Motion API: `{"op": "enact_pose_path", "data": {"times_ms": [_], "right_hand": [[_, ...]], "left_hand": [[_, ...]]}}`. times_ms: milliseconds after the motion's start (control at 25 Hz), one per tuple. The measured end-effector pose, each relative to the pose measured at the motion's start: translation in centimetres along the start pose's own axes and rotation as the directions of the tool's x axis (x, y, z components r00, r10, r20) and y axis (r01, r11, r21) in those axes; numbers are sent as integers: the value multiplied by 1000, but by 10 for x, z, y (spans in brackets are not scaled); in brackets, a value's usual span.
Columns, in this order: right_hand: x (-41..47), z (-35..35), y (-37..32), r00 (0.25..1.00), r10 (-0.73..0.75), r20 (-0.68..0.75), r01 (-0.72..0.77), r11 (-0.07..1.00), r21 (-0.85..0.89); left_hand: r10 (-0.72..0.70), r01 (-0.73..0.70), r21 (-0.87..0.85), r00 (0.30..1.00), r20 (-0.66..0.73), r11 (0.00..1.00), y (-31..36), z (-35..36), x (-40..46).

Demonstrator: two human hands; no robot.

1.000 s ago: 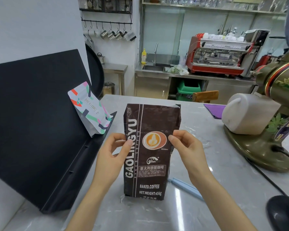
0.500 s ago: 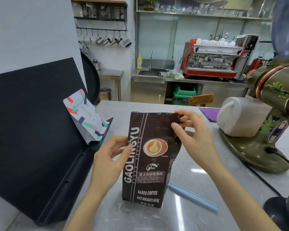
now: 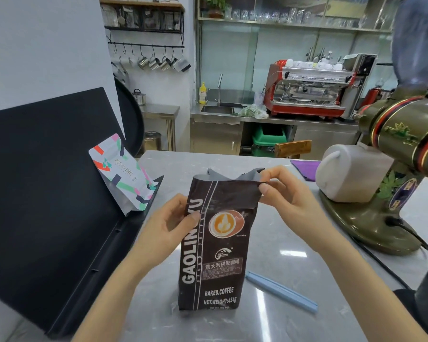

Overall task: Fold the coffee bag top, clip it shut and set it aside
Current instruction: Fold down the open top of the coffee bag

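A dark brown coffee bag point(image 3: 218, 243) stands upright on the grey marble counter point(image 3: 277, 243) in front of me. Its top is open, and the grey inner lining shows at the mouth. My left hand point(image 3: 168, 225) grips the bag's left side about a third of the way down. My right hand point(image 3: 284, 193) pinches the bag's top right corner between thumb and fingers. A long light blue bag clip point(image 3: 281, 291) lies flat on the counter to the right of the bag's base, untouched.
A black board point(image 3: 47, 193) leans along the left, with a colourful pouch point(image 3: 124, 172) propped on it. An olive-green grinder point(image 3: 391, 193) with a white container point(image 3: 349, 174) stands at the right, its cable trailing over the counter. A purple cloth point(image 3: 304, 167) lies behind.
My right hand has risen from the bag's middle right edge to its top right corner and pulled the mouth open. My left hand has stayed on the left side.
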State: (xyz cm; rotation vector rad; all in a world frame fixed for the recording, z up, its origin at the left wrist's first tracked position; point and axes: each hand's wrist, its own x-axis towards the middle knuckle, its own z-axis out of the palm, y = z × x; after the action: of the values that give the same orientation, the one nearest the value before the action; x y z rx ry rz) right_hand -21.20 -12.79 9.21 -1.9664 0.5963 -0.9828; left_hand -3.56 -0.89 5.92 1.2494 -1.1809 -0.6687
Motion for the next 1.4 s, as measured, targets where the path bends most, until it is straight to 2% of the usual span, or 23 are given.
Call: {"op": "enact_pose_path", "data": {"times_ms": [80,160,240,360,480,560,760,960,1280,1400], "right_hand": [[4,-2,-2,1000,0,6,-1,998,62],[7,-1,-4,999,9,-34,-4,990,141],[6,3,-5,995,14,-96,4,983,184],[2,10,1,985,22,-174,-5,995,95],[-6,18,16,988,101,-121,-100,995,10],[-13,24,25,989,129,-72,-127,991,29],[-16,30,36,986,132,-100,-120,986,115],[-17,32,40,993,96,-65,-81,977,199],[-21,29,41,994,98,-56,-89,984,151],[-24,30,39,995,94,33,-100,965,241]], "left_hand": [[-17,13,39,996,84,999,1,-2,5],[24,-28,101,999,38,994,-1,-2,9],[63,-59,87,997,-46,995,-5,2,10],[73,-74,-3,988,-138,997,-7,6,11],[45,-53,-47,984,-172,997,-6,7,11],[24,-34,-52,983,-183,998,-7,7,10],[45,-45,0,985,-166,999,-15,3,8],[87,-80,59,989,-121,995,-16,-2,3],[-16,15,-21,998,-53,1000,-19,-9,-2],[-18,18,0,1000,-13,1000,-23,-9,-6]]}}
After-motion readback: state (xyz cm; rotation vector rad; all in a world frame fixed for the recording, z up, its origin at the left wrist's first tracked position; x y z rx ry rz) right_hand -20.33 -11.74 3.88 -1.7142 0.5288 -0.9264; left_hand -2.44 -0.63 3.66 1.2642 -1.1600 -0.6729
